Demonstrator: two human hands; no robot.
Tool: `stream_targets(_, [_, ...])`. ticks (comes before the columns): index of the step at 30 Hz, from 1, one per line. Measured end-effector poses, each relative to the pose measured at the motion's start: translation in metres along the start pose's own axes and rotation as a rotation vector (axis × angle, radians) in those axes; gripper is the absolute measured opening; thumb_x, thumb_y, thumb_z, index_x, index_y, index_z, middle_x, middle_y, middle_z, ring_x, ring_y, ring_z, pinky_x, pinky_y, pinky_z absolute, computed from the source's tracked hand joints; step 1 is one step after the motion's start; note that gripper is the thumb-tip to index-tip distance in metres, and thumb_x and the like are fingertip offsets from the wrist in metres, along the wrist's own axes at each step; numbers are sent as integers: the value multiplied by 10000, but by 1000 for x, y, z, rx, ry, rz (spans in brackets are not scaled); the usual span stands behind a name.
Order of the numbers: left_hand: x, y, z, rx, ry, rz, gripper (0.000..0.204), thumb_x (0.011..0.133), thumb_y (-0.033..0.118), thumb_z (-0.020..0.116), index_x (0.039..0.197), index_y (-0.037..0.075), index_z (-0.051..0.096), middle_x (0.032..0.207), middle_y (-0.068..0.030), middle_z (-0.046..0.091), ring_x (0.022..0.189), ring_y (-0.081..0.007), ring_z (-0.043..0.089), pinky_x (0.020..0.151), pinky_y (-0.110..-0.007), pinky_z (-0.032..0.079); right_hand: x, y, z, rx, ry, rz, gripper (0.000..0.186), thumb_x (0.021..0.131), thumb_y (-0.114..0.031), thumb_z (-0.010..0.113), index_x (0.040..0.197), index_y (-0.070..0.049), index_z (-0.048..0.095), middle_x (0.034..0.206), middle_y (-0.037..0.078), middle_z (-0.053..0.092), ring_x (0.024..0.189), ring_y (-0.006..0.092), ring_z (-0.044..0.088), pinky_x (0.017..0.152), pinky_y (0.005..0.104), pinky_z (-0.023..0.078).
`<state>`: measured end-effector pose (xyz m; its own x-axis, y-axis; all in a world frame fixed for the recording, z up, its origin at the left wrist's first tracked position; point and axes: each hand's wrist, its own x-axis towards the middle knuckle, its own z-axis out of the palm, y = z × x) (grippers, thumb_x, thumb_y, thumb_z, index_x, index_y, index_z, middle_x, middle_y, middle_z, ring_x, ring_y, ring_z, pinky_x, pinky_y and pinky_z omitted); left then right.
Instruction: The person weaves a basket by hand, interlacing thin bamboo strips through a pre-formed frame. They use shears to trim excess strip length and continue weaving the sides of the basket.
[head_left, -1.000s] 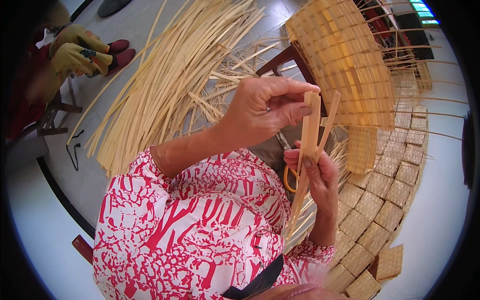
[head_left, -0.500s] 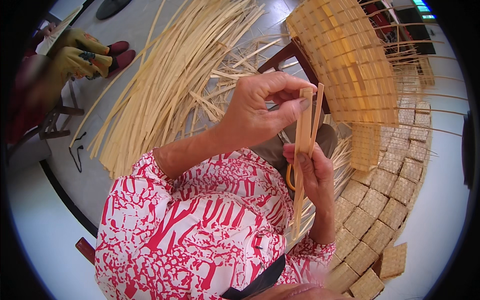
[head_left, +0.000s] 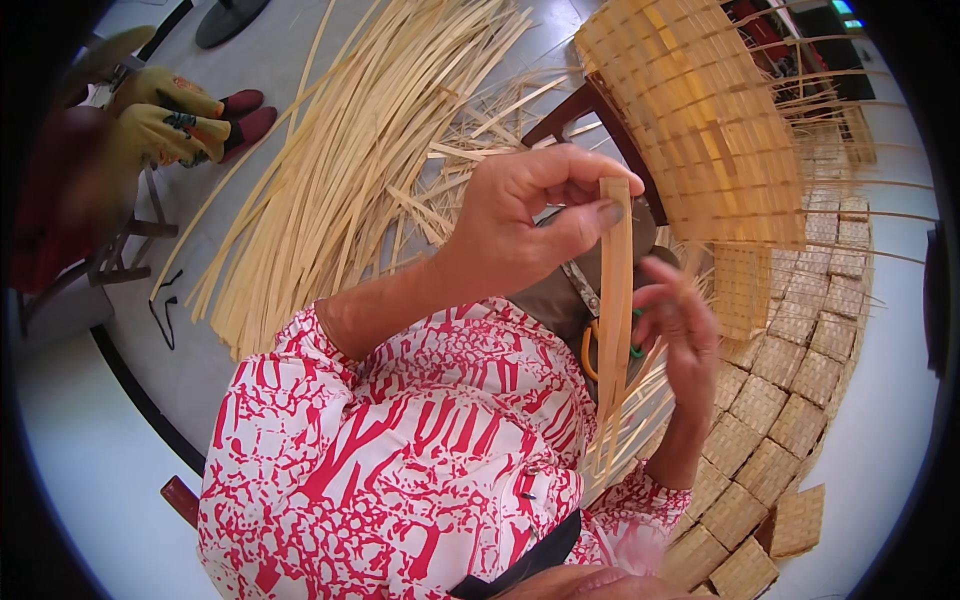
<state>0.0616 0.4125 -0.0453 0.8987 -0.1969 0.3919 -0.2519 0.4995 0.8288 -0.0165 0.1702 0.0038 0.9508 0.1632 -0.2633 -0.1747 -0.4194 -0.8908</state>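
Drawn away from the thin strips since a moment ago with the right hand, now just beside them, fingers loosely spread, blurred, visibly gripping nothing. Pinching the strips' top with the left hand, in front of scissors.

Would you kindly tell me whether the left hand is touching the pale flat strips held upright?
Touching: the head view shows the left hand pinching the pale flat strips near their upper end.
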Motion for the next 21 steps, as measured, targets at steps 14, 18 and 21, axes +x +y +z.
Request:
stream_targets(14, [1,0,-1,216,-20,66,360,918,-41,641,1276,-43,599,1066,-104,675,984,-129,657,851,-239,545,16,2,21,318,-286,155,539,1014,-397,377,1241,11,645,816,35,663,549,20,387,500,188,285])
stream_targets(18, [1,-3,0,195,14,54,358,918,-42,639,1274,-36,605,1072,-104,670,977,-129,656,847,-239,547,15,-5,26,270,-286,145,535,1007,-383,369,1245,11,643,801,40,662,549,25,392,500,194,287])
stream_targets(21, [1,0,0,174,30,-7,355,921,-39,636,1275,-29,608,1072,-99,669,959,-121,651,839,-239,553,17,-5,25,213,-267,136,543,1010,-389,357,1251,7,640,788,41,659,557,33,406,501,202,293])
